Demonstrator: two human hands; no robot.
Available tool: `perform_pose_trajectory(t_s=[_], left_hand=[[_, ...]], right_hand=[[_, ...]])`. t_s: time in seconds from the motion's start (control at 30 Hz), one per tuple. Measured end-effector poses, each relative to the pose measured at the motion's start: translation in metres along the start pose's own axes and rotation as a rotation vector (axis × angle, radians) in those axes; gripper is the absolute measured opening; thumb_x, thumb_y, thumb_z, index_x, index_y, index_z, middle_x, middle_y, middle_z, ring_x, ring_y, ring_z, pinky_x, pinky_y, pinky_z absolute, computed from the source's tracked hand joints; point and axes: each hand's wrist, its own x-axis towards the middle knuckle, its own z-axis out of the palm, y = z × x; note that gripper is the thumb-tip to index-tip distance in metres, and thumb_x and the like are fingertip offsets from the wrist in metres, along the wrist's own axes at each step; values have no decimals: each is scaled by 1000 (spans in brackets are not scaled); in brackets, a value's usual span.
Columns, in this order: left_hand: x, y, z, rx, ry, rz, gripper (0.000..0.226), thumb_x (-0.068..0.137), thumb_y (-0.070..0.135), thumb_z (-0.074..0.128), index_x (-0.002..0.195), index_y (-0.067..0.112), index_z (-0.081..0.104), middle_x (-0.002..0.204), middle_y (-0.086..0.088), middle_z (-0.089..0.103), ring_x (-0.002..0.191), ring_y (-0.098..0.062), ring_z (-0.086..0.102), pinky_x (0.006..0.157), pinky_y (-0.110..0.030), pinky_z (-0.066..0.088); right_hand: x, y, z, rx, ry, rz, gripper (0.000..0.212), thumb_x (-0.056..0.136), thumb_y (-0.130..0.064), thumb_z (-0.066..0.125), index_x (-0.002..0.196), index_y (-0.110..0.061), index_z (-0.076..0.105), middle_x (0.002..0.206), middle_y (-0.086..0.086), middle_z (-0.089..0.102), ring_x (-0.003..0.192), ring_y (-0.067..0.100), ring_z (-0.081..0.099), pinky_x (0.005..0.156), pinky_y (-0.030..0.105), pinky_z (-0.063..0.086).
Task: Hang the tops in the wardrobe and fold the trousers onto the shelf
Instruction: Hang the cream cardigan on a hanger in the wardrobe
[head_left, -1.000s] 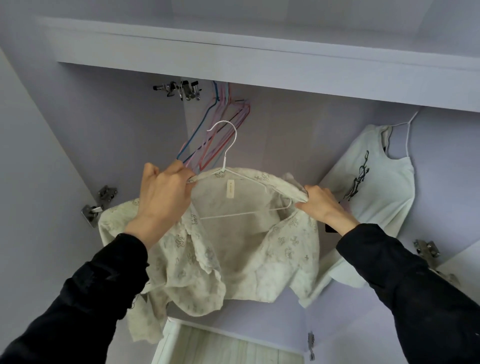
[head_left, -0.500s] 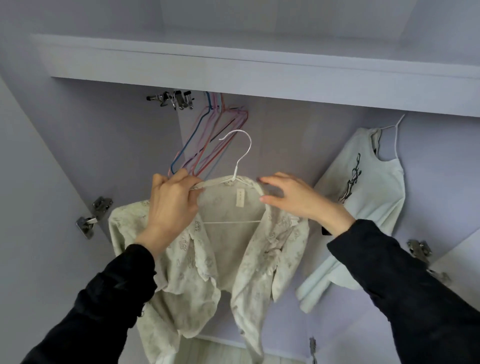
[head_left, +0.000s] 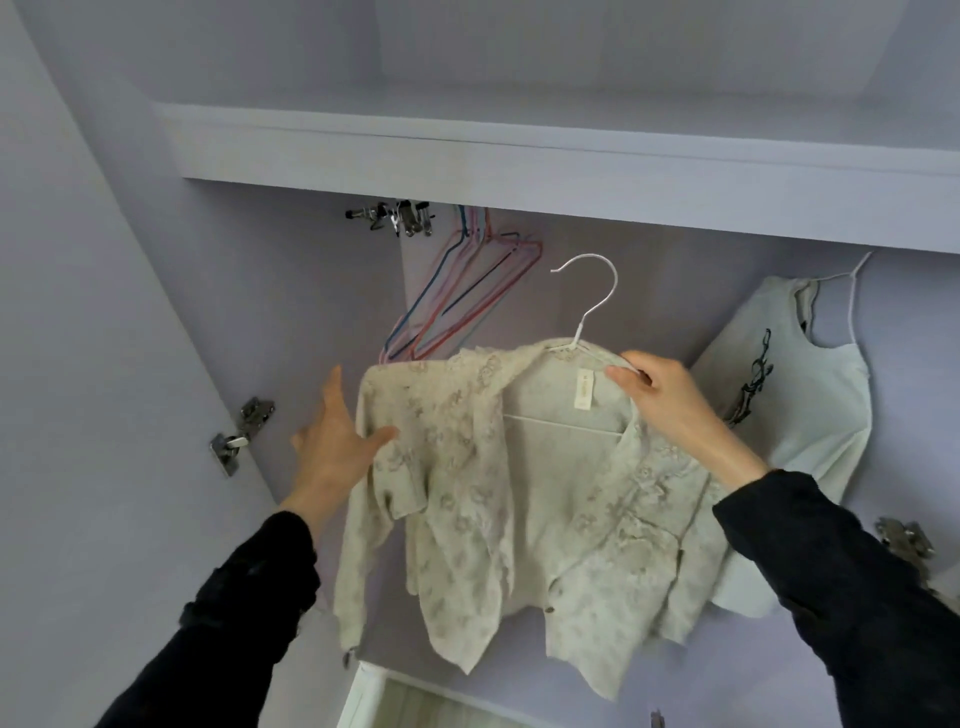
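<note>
A cream patterned cardigan (head_left: 457, 467) hangs on a white wire hanger (head_left: 592, 306) that I hold up inside the wardrobe, its hook free in the air below the shelf. My right hand (head_left: 670, 400) grips the hanger's right shoulder through the collar. My left hand (head_left: 337, 441) lies with straight fingers beside the cardigan's left shoulder, its thumb touching the fabric. A pale sleeveless top (head_left: 810, 395) with a dark print hangs at the right on its own hanger.
Several empty coloured wire hangers (head_left: 457, 296) hang at the back left. A white shelf board (head_left: 519, 171) runs overhead. Metal door hinges (head_left: 241, 434) sit on the left wall, and another hinge (head_left: 904, 538) on the right. A pale drawer edge (head_left: 384, 696) shows below.
My left hand has let go of the hanger's left shoulder and opened beside the cardigan. My right hand now grips the hanger's right side. The cardigan sits spread evenly on the hanger and further right.
</note>
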Motion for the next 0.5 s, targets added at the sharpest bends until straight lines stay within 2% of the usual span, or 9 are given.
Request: perform_pose_trajectory(t_s=[0.1, 0.2, 0.27, 0.3, 0.37, 0.43, 0.47, 0.5], left_hand=[[7, 7, 10, -75, -100, 35, 98, 80, 21, 74, 150, 23, 5, 146, -1, 38, 134, -28, 36, 111, -54, 23], [14, 17, 14, -85, -121, 97, 66, 81, 13, 70, 137, 16, 35, 117, 3, 54, 118, -27, 52, 104, -48, 37], [18, 18, 10, -141, -99, 112, 45, 84, 8, 67, 124, 12, 47, 106, -3, 58, 100, -25, 59, 84, -28, 48], [18, 18, 6, -197, -87, 120, 39, 85, 7, 66, 119, 14, 48, 102, -6, 59, 91, -22, 59, 71, -19, 47], [19, 17, -1, -304, -40, 142, 30, 87, 9, 64, 110, 19, 48, 91, -6, 62, 75, -15, 59, 56, -13, 42], [21, 19, -7, -318, 3, 184, 14, 90, 14, 61, 99, 22, 53, 80, -1, 62, 69, -12, 59, 53, -10, 42], [22, 20, -7, -299, 9, 204, 7, 91, 17, 59, 93, 23, 56, 79, 0, 62, 69, -14, 58, 57, -11, 43], [22, 20, -6, -248, 13, 215, 4, 93, 19, 57, 91, 22, 59, 82, -1, 64, 71, -17, 59, 65, -17, 46]], right_hand=[[-5, 2, -6, 26, -5, 27, 39, 94, -17, 54, 60, -17, 34, 57, -6, 29, 48, 3, 29, 49, 19, 22], [-9, 4, -16, 37, -5, 59, 38, 95, -19, 53, 61, -17, 36, 58, -6, 30, 48, 3, 29, 49, 18, 23], [-12, 7, -24, 14, -14, 74, 35, 95, -20, 52, 63, -14, 42, 58, -6, 33, 49, 4, 30, 52, 20, 24], [-13, 10, -28, -15, -19, 80, 31, 96, -20, 52, 67, -9, 49, 60, -4, 37, 52, 4, 33, 55, 23, 27], [-14, 16, -32, -76, -24, 90, 24, 96, -20, 52, 86, 1, 60, 70, 11, 54, 65, 22, 50, 64, 33, 35], [-15, 22, -32, -112, -16, 89, 24, 96, -20, 53, 97, 2, 63, 90, 25, 62, 84, 36, 57, 72, 31, 40], [-16, 22, -30, -122, -12, 80, 23, 96, -20, 53, 97, 0, 63, 91, 24, 63, 82, 33, 57, 70, 25, 40], [-17, 20, -28, -121, -7, 71, 21, 95, -20, 53, 95, -1, 64, 87, 22, 63, 75, 27, 54, 64, 18, 38]])
